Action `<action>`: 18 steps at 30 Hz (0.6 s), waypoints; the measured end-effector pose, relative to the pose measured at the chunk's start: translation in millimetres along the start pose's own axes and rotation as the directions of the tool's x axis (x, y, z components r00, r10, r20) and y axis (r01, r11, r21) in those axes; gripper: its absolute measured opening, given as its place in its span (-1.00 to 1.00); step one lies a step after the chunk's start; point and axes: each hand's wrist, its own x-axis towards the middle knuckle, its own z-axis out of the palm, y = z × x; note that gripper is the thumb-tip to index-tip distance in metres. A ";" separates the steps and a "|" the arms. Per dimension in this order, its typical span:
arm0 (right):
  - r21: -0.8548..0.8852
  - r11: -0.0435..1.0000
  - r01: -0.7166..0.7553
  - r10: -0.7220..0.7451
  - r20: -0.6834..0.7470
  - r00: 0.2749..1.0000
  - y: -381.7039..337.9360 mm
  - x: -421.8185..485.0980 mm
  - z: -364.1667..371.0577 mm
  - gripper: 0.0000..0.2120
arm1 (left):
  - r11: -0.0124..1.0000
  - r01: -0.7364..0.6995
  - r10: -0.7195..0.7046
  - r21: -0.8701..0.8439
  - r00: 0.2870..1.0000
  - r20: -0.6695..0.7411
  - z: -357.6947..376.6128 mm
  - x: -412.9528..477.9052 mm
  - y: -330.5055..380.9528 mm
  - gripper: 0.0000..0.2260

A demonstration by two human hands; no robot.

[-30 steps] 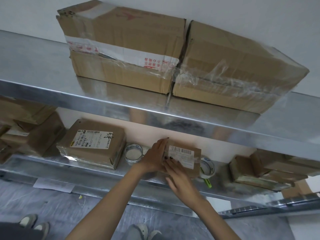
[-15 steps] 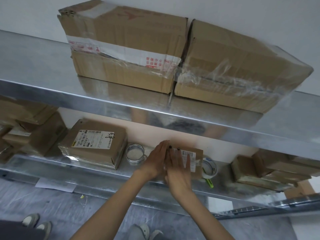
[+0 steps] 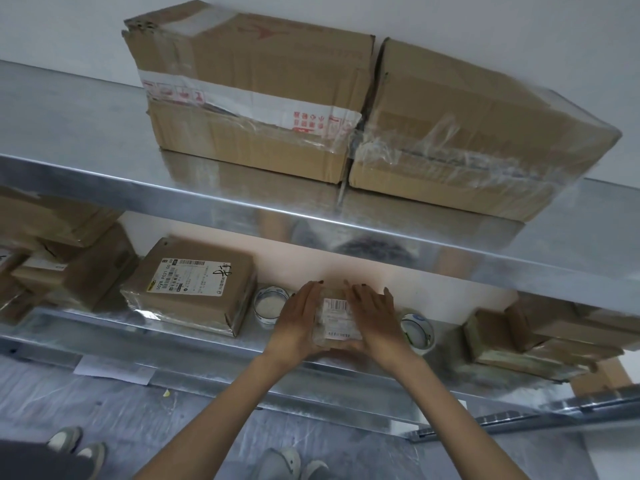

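A small cardboard parcel (image 3: 337,318) with a white barcode label on top sits on the middle metal shelf (image 3: 194,344). My left hand (image 3: 299,318) holds its left side and my right hand (image 3: 375,317) holds its right side. The fingers of both lie along the parcel towards the wall, and both thumbs wrap round its near edge. Most of the parcel's sides are hidden by my hands.
Clear tape rolls stand left (image 3: 272,304) and right (image 3: 417,332) of the parcel. A larger labelled parcel (image 3: 188,289) lies further left, with parcel stacks at the far left (image 3: 69,265) and right (image 3: 540,341). Two big cartons (image 3: 249,95) (image 3: 467,133) fill the top shelf. Another person's shoes (image 3: 76,448) are on the floor.
My right hand has slid from the top of the label to the parcel's right side. My left hand now lies along the left side, so both hands flank the parcel.
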 end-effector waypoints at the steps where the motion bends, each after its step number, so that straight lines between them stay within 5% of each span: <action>1: 0.007 1.000 -0.003 0.003 -0.014 1.000 0.7 -0.7 1.2 0.00 | 1.000 0.012 -0.011 -0.028 0.999 0.037 -1.7 -1.9 1.4 0.06; 4: 0.027 0.999 -0.017 0.018 -0.041 0.999 0.1 -8.6 1.8 -0.04 | 0.929 0.192 -0.125 -0.317 0.967 0.220 -5.3 -5.0 9.1 0.21; 7: 0.040 0.998 -0.047 0.049 -0.051 0.998 -4.0 -22.2 3.2 -0.04 | 0.735 0.392 -0.311 -0.553 0.920 0.239 -7.6 -0.1 6.9 0.10; 12: 0.023 0.995 -0.095 0.097 -0.123 0.988 -15.3 -47.5 13.3 -0.05 | 0.746 0.506 -0.245 -0.433 0.813 0.528 -12.5 22.1 -3.2 0.10; 18: 0.008 0.996 0.084 -0.079 -0.249 0.965 -32.2 -51.1 10.7 -0.41 | 0.840 0.427 -0.216 -0.333 0.828 0.518 -8.3 26.0 -2.4 -0.15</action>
